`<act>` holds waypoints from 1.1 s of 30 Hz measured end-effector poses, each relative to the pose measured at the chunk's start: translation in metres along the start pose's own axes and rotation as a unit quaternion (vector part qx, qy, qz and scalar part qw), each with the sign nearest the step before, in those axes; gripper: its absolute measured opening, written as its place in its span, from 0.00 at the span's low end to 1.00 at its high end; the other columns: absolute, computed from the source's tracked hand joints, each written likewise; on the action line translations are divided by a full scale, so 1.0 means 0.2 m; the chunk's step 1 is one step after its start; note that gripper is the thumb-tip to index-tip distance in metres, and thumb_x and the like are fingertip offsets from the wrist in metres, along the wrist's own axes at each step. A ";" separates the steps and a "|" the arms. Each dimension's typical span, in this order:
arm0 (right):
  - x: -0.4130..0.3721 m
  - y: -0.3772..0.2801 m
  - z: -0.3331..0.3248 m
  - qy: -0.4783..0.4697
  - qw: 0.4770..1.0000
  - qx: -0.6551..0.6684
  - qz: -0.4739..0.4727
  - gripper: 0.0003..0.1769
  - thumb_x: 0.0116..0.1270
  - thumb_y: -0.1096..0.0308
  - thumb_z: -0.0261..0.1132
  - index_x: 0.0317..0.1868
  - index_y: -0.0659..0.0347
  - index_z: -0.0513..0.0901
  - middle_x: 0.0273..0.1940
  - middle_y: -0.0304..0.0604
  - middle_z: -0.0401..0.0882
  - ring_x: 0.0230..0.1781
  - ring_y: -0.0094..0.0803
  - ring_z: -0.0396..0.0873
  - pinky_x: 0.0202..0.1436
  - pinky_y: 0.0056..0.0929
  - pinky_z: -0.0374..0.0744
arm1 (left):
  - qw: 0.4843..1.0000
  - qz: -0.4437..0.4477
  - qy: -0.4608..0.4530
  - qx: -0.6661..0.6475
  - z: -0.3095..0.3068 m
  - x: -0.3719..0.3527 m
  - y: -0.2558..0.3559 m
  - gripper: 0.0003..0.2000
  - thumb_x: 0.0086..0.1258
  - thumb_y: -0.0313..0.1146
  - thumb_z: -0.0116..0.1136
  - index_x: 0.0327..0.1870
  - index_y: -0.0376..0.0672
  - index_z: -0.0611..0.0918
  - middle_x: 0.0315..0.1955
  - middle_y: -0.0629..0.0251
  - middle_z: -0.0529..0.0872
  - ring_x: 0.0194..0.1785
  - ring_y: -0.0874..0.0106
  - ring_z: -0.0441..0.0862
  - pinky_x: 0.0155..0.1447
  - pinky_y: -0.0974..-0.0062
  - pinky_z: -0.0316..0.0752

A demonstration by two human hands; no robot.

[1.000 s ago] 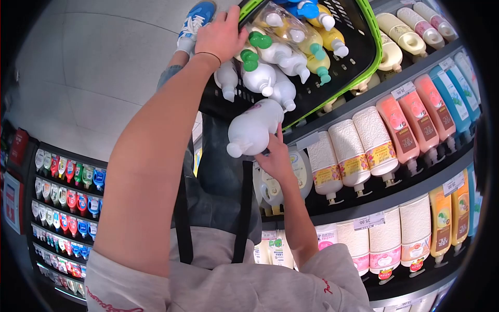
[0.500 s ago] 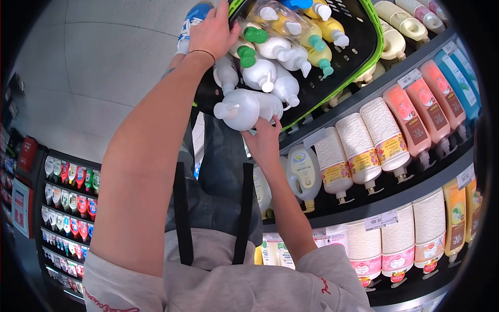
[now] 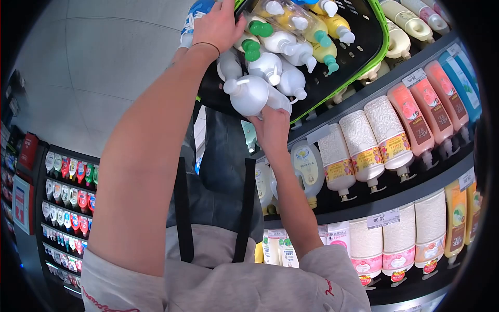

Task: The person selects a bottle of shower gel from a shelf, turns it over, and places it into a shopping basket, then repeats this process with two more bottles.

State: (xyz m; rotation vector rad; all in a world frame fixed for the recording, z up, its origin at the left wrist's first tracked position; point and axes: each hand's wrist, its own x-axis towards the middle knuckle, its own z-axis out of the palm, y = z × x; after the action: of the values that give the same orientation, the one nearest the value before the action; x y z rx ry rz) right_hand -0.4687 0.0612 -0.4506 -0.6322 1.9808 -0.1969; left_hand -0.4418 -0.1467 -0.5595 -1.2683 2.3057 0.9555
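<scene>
We stand before the shelves [image 3: 400, 193] with the black basket [image 3: 364, 54] held against them, our left hand [image 3: 221, 26] clasping its rim. We judge the step to be loading: the white bottle [image 3: 254, 94] lies at the basket's near edge, touching the bottles inside [image 3: 283, 44], with the fingers of our right hand [image 3: 273, 130] closed round its base. Next it needs a push inward, then release. A second ago the bottle hung lower, below the edge.

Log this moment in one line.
left hand: grips basket rim | right hand: holds white pump bottle at basket edge | basket: several pump bottles inside | right side: shelves of bottles
</scene>
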 end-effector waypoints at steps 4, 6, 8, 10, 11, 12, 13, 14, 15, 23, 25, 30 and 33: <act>0.07 0.03 0.05 0.007 0.999 -0.044 -0.004 0.11 0.50 0.65 0.70 0.33 0.60 0.82 0.26 0.49 0.80 0.29 0.47 0.77 0.40 0.39 0.71 | 1.000 0.001 0.001 -0.004 -0.01 0.00 0.00 0.22 0.61 0.41 0.53 0.52 0.40 0.65 0.37 0.45 0.79 0.36 0.48 0.79 0.40 0.54 0.75; 0.08 0.03 0.07 0.000 0.999 -0.048 0.013 0.12 0.49 0.65 0.70 0.33 0.61 0.82 0.26 0.49 0.80 0.29 0.48 0.77 0.39 0.40 0.71 | 1.000 -0.004 -0.006 -0.009 -0.01 0.01 0.00 0.22 0.61 0.41 0.53 0.53 0.40 0.65 0.37 0.45 0.79 0.36 0.48 0.79 0.40 0.55 0.75; 0.07 0.03 0.07 -0.008 0.998 -0.056 0.031 0.13 0.48 0.64 0.71 0.33 0.61 0.82 0.26 0.49 0.80 0.29 0.48 0.77 0.38 0.41 0.71 | 1.000 -0.010 -0.014 -0.018 -0.01 0.00 -0.01 0.23 0.61 0.41 0.53 0.54 0.40 0.65 0.37 0.45 0.79 0.36 0.48 0.79 0.39 0.55 0.75; 0.09 0.02 0.08 -0.020 0.997 -0.055 0.059 0.14 0.47 0.64 0.71 0.33 0.61 0.82 0.26 0.49 0.80 0.30 0.47 0.77 0.41 0.39 0.71 | 1.000 -0.006 -0.003 -0.011 0.00 0.00 -0.01 0.23 0.61 0.41 0.53 0.54 0.40 0.65 0.38 0.44 0.79 0.37 0.47 0.79 0.40 0.54 0.75; 0.09 0.02 0.09 -0.020 0.996 -0.058 0.059 0.14 0.47 0.64 0.71 0.33 0.61 0.82 0.26 0.49 0.80 0.30 0.47 0.77 0.41 0.39 0.71 | 1.000 -0.006 -0.002 -0.013 0.00 0.00 -0.01 0.23 0.61 0.41 0.53 0.54 0.40 0.65 0.38 0.44 0.79 0.37 0.47 0.79 0.40 0.54 0.75; 0.09 0.02 0.11 0.001 0.999 -0.042 0.030 0.13 0.47 0.64 0.71 0.33 0.61 0.82 0.26 0.49 0.80 0.31 0.47 0.77 0.43 0.38 0.70 | 1.000 -0.007 -0.009 -0.018 0.00 0.00 -0.01 0.23 0.61 0.40 0.53 0.54 0.40 0.65 0.38 0.44 0.79 0.38 0.47 0.79 0.41 0.54 0.75; 0.09 0.03 0.12 0.022 0.999 -0.027 0.001 0.13 0.47 0.65 0.71 0.34 0.61 0.82 0.26 0.49 0.80 0.32 0.46 0.77 0.45 0.36 0.70 | 1.000 -0.008 -0.015 -0.022 -0.01 0.00 -0.01 0.23 0.61 0.40 0.53 0.54 0.40 0.64 0.39 0.44 0.79 0.38 0.47 0.79 0.41 0.54 0.75; 0.09 0.04 0.13 0.023 0.999 -0.028 0.000 0.13 0.47 0.65 0.71 0.34 0.61 0.82 0.26 0.49 0.80 0.32 0.46 0.77 0.45 0.36 0.70 | 1.000 -0.007 -0.014 -0.024 -0.01 0.00 0.00 0.23 0.61 0.40 0.53 0.54 0.40 0.64 0.39 0.44 0.79 0.38 0.47 0.79 0.41 0.54 0.75; 0.09 0.05 0.14 0.025 0.999 -0.028 0.001 0.13 0.48 0.66 0.70 0.33 0.61 0.82 0.27 0.48 0.81 0.32 0.45 0.77 0.47 0.35 0.69 | 1.000 -0.016 -0.017 -0.019 -0.01 0.00 0.01 0.23 0.61 0.40 0.53 0.54 0.40 0.64 0.39 0.44 0.79 0.38 0.47 0.79 0.42 0.54 0.75; 0.05 0.08 0.19 0.063 0.998 0.004 -0.014 0.13 0.48 0.68 0.69 0.34 0.64 0.80 0.28 0.48 0.80 0.36 0.43 0.77 0.53 0.34 0.67 | 0.999 -0.020 -0.022 -0.029 -0.02 0.01 0.01 0.24 0.61 0.40 0.53 0.55 0.40 0.64 0.39 0.44 0.79 0.40 0.46 0.79 0.43 0.53 0.74; 0.04 0.08 0.20 0.068 0.997 0.015 -0.026 0.14 0.48 0.68 0.69 0.35 0.66 0.79 0.31 0.48 0.79 0.40 0.44 0.76 0.56 0.37 0.66 | 0.999 -0.016 -0.019 -0.024 -0.01 0.01 0.00 0.24 0.61 0.41 0.53 0.56 0.40 0.64 0.40 0.44 0.79 0.39 0.46 0.79 0.43 0.53 0.74; -0.05 0.04 0.20 0.121 0.992 -0.020 0.010 0.22 0.48 0.68 0.69 0.45 0.63 0.75 0.44 0.51 0.72 0.51 0.47 0.69 0.59 0.44 0.63 | 1.000 0.006 0.003 -0.026 0.07 -0.02 -0.05 0.22 0.61 0.42 0.52 0.53 0.43 0.64 0.40 0.49 0.79 0.39 0.49 0.80 0.42 0.52 0.74; -0.13 -0.05 0.19 0.176 0.983 -0.022 0.044 0.35 0.48 0.67 0.69 0.58 0.59 0.68 0.55 0.56 0.61 0.58 0.54 0.60 0.62 0.50 0.58 | 0.999 0.007 0.016 -0.029 0.08 0.01 -0.05 0.22 0.62 0.44 0.51 0.54 0.45 0.64 0.44 0.52 0.78 0.42 0.50 0.79 0.42 0.50 0.73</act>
State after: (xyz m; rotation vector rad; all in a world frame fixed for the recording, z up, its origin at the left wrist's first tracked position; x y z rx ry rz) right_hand -0.4237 0.0714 -0.4448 -0.5648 2.3550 -0.2233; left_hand -0.4360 -0.1400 -0.5767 -1.3006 2.3299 1.0218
